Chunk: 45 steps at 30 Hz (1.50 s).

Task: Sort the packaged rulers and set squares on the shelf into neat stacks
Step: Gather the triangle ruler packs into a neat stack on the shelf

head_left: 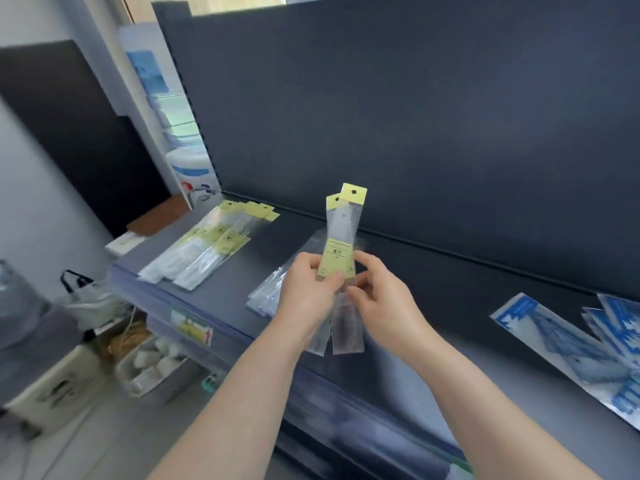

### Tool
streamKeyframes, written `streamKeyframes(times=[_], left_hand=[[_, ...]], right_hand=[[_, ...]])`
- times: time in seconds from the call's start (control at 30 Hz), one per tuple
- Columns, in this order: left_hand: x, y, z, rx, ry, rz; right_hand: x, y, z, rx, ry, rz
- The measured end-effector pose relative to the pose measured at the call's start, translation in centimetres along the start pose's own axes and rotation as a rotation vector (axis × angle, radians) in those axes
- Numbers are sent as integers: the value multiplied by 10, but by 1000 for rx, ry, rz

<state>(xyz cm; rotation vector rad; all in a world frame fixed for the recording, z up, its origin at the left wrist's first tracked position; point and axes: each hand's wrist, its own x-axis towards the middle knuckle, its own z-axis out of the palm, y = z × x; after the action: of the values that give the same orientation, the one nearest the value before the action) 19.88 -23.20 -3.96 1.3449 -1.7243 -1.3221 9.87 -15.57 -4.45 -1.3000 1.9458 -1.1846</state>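
Maybe halfway, I'd guess: left grip (308, 289) and right grip (381, 296) both pinch two packaged rulers (341, 237) upright above the shelf (450, 303); yellow-tagged pile (207, 247) roughly gathered, blue set squares (571, 348) lie scattered.

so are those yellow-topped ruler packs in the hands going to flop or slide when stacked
Probably stiff: the ruler packs stand upright above the left hand and right hand without drooping. Likely light, since fingertips alone pinch them. The glossy clear sleeves look slippery; the pile on the shelf lies fanned out, so a stack may slide.
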Motion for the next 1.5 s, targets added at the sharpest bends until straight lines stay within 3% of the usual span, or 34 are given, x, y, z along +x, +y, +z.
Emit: streamKeyframes(times=[0.1,0.27,0.4,0.6,0.77,0.87,1.0,1.33,1.5], left_hand=[[29,-9,-46,115,67,65],[83,-25,-138,717,146,159],[122,-36,-175,872,171,213],[145,-56,-183,1221,-88,314],[155,-52,-182,1234,-80,367],[151,-39,-163,1108,-126,483],[140,-19,-120,949,-247,579],[49,24,50,782,-692,938],[-1,30,134,804,-827,1096]], right_hand=[[25,-26,35,-201,-40,-65],[64,-62,97,-615,-83,-155],[93,-77,136,-770,-76,-172],[114,-79,164,-1029,-109,-89],[119,-79,167,-1039,-86,-62],[109,-81,153,-961,11,-63],[75,-65,113,-897,195,13],[-67,19,-15,-788,579,461],[-119,56,-73,-789,632,564]])
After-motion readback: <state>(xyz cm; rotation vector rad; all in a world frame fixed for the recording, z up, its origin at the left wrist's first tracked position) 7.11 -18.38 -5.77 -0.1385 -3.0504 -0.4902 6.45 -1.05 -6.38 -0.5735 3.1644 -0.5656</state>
